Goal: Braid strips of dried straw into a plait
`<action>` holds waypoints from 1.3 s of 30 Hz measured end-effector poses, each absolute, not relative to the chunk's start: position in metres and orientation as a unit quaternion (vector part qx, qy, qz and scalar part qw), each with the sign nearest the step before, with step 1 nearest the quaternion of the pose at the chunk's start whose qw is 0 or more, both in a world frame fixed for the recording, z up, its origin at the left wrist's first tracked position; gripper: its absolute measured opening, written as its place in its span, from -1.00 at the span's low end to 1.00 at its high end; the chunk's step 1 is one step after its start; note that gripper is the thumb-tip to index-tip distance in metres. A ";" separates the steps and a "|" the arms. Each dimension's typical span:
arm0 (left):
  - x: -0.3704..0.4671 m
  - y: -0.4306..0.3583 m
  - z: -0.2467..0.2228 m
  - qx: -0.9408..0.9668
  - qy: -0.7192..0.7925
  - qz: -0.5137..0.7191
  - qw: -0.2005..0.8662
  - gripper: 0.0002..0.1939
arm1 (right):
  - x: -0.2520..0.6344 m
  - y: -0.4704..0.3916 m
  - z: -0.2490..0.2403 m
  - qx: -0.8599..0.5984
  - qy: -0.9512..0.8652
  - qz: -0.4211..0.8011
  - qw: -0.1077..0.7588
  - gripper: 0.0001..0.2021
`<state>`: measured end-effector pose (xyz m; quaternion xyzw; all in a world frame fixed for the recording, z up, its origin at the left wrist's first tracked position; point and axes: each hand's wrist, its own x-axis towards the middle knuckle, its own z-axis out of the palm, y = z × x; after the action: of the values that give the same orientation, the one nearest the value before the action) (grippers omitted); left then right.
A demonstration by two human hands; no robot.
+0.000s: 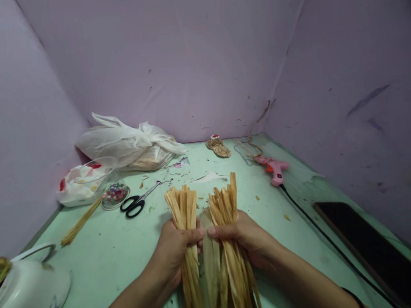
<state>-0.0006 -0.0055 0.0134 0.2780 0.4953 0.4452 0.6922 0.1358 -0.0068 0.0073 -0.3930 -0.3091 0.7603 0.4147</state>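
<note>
Near table's front edge, just this side of scissors (137,204): your left hand (174,253) clamped on one bundle of dried straw strips (184,215), right hand (241,236) clamped on second bundle (225,206), side by side, upright. Strips look light, brittle, slippery; grip mid-bundle, firm, no crushing. Pink glue gun (275,168) right of scissors.

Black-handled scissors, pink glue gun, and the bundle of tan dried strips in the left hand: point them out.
Black-handled scissors (137,203): head view, near the pivot.
Pink glue gun (274,168): head view, mid-body.
Left-hand bundle of tan dried strips (182,206): head view, upper ends.
</note>
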 end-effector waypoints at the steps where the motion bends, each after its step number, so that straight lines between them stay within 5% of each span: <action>1: -0.002 -0.004 0.014 0.271 0.503 0.449 0.687 -0.77 | 0.137 -0.006 0.007 -0.413 -0.304 0.747 0.422 -0.69; 39: -0.007 -0.002 0.014 0.262 0.438 0.425 0.748 -0.73 | 0.134 -0.004 -0.001 -0.501 -0.364 0.652 0.437 -0.76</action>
<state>-0.0072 -0.0022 0.0140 0.2620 0.4377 0.4252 0.7477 0.1339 -0.0041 -0.0008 -0.5007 -0.3645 0.6521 0.4373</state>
